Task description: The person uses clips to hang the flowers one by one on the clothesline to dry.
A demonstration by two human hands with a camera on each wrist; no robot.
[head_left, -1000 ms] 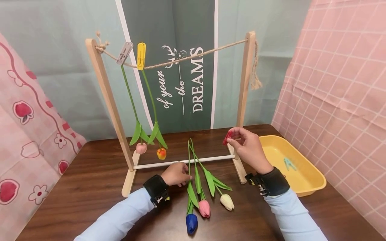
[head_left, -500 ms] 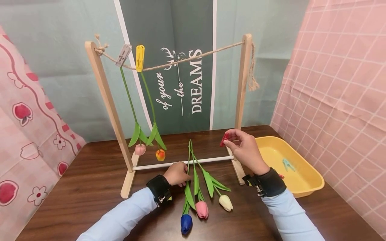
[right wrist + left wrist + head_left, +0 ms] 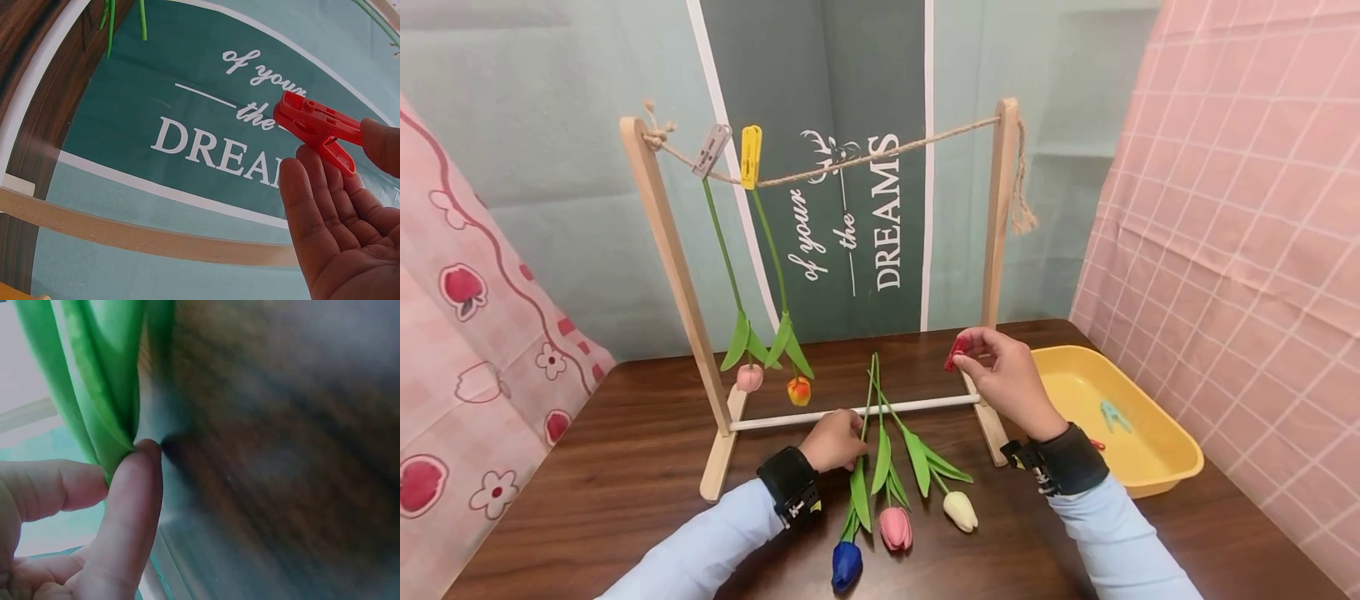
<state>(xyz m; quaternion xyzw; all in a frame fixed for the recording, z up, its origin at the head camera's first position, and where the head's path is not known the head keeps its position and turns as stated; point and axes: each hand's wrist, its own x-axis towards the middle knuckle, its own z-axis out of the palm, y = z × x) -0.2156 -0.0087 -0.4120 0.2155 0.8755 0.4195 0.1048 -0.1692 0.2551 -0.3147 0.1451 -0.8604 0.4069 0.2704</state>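
Observation:
My left hand (image 3: pixel 833 442) pinches the blue tulip (image 3: pixel 847 567) between thumb and finger where its green leaves (image 3: pixel 106 369) meet the stem. That tulip lies slanted, bloom toward me. Beside it on the table lie a pink tulip (image 3: pixel 895 528) and a white tulip (image 3: pixel 960 511), their stems crossing near the white bar. Above the rack's right foot, my right hand (image 3: pixel 1011 379) holds a red clothespin (image 3: pixel 315 128) by its handle end, its jaws pointing away from the fingers. From the rope (image 3: pixel 850 167) hang a light pink tulip (image 3: pixel 749 377) and an orange tulip (image 3: pixel 799 391), heads down.
A grey clothespin (image 3: pixel 711 151) and a yellow clothespin (image 3: pixel 751 157) clamp the hanging stems. The wooden rack has a left post (image 3: pixel 673 267), a right post (image 3: pixel 1000 217) and a low white bar (image 3: pixel 925 404). At right, a yellow basin (image 3: pixel 1180 467) contains more clothespins.
The blue tulip has swung left across the table with my left hand, away from the pink one. My right hand keeps the red clothespin, shifting slightly left in view.

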